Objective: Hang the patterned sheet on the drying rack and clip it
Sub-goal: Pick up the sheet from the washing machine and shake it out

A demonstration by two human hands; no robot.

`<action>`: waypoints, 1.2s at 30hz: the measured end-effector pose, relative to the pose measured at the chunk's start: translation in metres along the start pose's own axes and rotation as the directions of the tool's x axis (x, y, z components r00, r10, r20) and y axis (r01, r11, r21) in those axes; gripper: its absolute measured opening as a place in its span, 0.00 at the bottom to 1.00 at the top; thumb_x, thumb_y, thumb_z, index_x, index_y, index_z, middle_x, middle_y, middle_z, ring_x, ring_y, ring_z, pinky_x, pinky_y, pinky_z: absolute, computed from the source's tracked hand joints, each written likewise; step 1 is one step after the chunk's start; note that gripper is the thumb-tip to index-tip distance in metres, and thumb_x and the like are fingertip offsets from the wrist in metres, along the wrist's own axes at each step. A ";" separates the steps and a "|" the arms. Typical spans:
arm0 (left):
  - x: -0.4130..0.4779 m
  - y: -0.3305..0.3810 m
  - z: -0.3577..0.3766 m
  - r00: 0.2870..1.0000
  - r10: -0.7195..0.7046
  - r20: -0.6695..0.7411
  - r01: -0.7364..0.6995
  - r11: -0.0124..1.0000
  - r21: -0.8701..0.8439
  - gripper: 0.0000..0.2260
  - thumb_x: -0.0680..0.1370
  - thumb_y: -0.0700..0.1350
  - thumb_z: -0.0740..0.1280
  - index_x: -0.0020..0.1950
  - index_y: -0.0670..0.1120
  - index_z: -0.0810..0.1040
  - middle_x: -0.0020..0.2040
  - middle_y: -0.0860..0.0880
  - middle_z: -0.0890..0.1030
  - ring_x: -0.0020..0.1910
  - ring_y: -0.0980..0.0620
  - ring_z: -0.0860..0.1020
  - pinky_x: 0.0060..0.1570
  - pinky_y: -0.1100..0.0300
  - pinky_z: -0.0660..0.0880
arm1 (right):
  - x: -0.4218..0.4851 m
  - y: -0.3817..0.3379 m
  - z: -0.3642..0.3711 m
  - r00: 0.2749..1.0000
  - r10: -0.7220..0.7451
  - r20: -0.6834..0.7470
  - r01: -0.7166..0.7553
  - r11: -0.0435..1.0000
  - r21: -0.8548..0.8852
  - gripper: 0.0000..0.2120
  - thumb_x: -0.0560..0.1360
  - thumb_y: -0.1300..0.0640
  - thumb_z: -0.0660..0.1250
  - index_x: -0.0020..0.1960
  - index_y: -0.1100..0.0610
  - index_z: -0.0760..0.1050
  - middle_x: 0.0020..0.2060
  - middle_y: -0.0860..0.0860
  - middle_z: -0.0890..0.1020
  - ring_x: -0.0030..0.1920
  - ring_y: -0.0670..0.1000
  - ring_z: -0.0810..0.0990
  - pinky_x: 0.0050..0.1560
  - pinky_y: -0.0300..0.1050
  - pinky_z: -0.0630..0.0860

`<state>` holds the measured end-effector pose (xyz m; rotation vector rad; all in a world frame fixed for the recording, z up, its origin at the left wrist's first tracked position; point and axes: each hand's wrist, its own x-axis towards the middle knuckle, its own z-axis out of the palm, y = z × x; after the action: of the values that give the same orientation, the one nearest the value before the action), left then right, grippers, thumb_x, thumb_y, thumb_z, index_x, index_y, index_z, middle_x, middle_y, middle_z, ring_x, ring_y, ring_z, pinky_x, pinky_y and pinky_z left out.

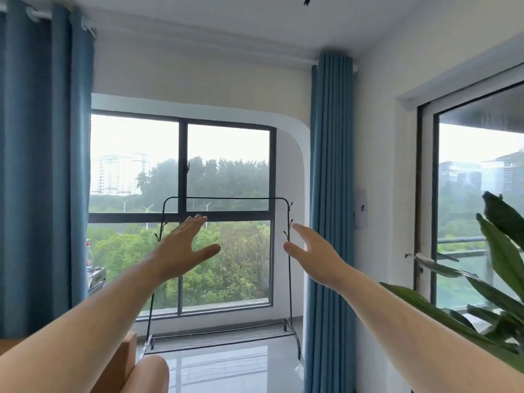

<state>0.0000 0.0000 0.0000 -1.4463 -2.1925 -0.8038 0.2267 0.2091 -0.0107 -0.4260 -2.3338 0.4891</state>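
A black metal drying rack (226, 198) stands bare in front of the window, its top bar level and its base on the tiled floor. My left hand (181, 245) is stretched out in front of the rack, fingers straight and thumb spread, holding nothing. My right hand (310, 249) is raised beside the rack's right post, fingers straight, also empty. Both arms reach forward from the bottom of the view. No patterned sheet and no clips are in view.
Blue curtains (330, 194) hang left and right of the window (181, 211). A leafy plant (499, 279) stands at the right by a second window. A wooden piece of furniture (126, 355) sits low at the left. Cluttered items (95, 275) lie at the left sill.
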 end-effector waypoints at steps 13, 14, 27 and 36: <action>0.131 -0.075 0.126 0.999 0.028 -0.029 -0.027 0.999 0.033 0.57 0.57 0.84 0.42 0.79 0.53 0.52 0.79 0.54 0.54 0.77 0.56 0.53 0.74 0.54 0.52 | 0.139 0.133 0.072 0.999 0.036 0.014 -0.037 0.999 0.007 0.33 0.80 0.40 0.59 0.79 0.51 0.53 0.78 0.47 0.59 0.77 0.47 0.57 0.74 0.46 0.55; 0.141 -0.081 0.137 0.999 0.027 -0.024 -0.026 0.999 0.040 0.57 0.57 0.84 0.42 0.79 0.52 0.52 0.79 0.54 0.55 0.77 0.55 0.54 0.74 0.54 0.52 | 0.153 0.143 0.079 0.999 0.039 0.018 -0.039 0.999 0.020 0.32 0.80 0.40 0.59 0.79 0.50 0.54 0.78 0.47 0.59 0.77 0.47 0.57 0.74 0.46 0.55; 0.291 -0.188 0.224 1.000 -0.003 -0.030 0.005 0.998 0.056 0.58 0.57 0.85 0.42 0.79 0.50 0.54 0.78 0.51 0.58 0.76 0.52 0.57 0.72 0.56 0.53 | 0.317 0.225 0.163 0.998 0.028 0.058 -0.031 0.998 0.052 0.31 0.80 0.41 0.59 0.79 0.51 0.55 0.78 0.48 0.60 0.77 0.49 0.59 0.73 0.46 0.57; 0.406 -0.320 0.287 0.999 0.028 -0.017 -0.028 0.999 0.018 0.57 0.59 0.84 0.45 0.79 0.49 0.54 0.78 0.50 0.58 0.76 0.51 0.58 0.73 0.52 0.58 | 0.455 0.272 0.256 0.999 0.025 0.043 -0.025 1.000 0.003 0.31 0.80 0.42 0.59 0.79 0.52 0.56 0.77 0.49 0.61 0.77 0.50 0.59 0.74 0.47 0.56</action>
<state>-0.4561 0.3728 -0.0512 -1.4527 -2.1563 -0.7827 -0.2244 0.5846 -0.0487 -0.4474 -2.3706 0.5193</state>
